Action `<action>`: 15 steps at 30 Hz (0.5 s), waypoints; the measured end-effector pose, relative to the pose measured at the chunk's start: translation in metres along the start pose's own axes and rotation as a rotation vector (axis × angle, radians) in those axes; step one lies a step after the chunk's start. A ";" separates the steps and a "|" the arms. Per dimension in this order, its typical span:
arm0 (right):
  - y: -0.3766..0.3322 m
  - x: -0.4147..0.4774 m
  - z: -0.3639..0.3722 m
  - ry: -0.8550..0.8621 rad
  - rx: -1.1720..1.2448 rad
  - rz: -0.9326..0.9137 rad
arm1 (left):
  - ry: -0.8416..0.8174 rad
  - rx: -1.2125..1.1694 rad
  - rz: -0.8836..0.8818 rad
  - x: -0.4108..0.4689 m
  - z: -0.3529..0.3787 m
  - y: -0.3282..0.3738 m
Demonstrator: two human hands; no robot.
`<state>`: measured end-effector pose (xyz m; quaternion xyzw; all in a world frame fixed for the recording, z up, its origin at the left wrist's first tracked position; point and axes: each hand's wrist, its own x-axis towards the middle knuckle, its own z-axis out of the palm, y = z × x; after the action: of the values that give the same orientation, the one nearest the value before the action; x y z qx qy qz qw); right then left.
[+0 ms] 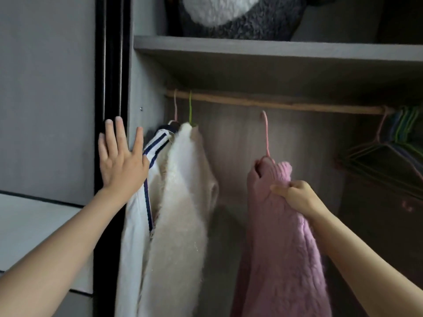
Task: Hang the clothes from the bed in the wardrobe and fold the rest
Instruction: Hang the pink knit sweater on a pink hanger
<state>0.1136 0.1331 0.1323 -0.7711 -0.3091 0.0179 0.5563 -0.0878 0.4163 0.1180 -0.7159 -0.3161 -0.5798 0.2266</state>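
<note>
- Right hand [295,197]: grip clamped on the pink sweater [281,248] near its neck, presumably to steady it on the pink hanger [266,133], whose hook sits below the rail [274,104], not yet on it.
- Left hand [121,161]: fingers straight and apart, flat against the wardrobe frame [137,76], likely bracing.
- White jacket [135,225] and cream fleece [180,213]: already hung at the rail's left end.

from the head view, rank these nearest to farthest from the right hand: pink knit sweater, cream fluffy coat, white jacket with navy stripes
1. pink knit sweater: in the right hand grip, right of centre.
2. cream fluffy coat: hanging on the rail to the left.
3. white jacket with navy stripes: farthest left.
</note>
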 end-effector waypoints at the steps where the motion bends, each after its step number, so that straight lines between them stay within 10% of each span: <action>1: -0.013 0.006 0.002 0.010 0.024 -0.037 | 0.014 0.022 -0.011 0.006 0.000 -0.001; 15: -0.115 0.121 0.106 -0.082 0.187 -0.120 | 0.115 0.293 0.020 0.032 -0.001 -0.026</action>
<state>0.1200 0.3045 0.2301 -0.6946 -0.3743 0.0446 0.6127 -0.1028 0.4401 0.1480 -0.6439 -0.3765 -0.5654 0.3521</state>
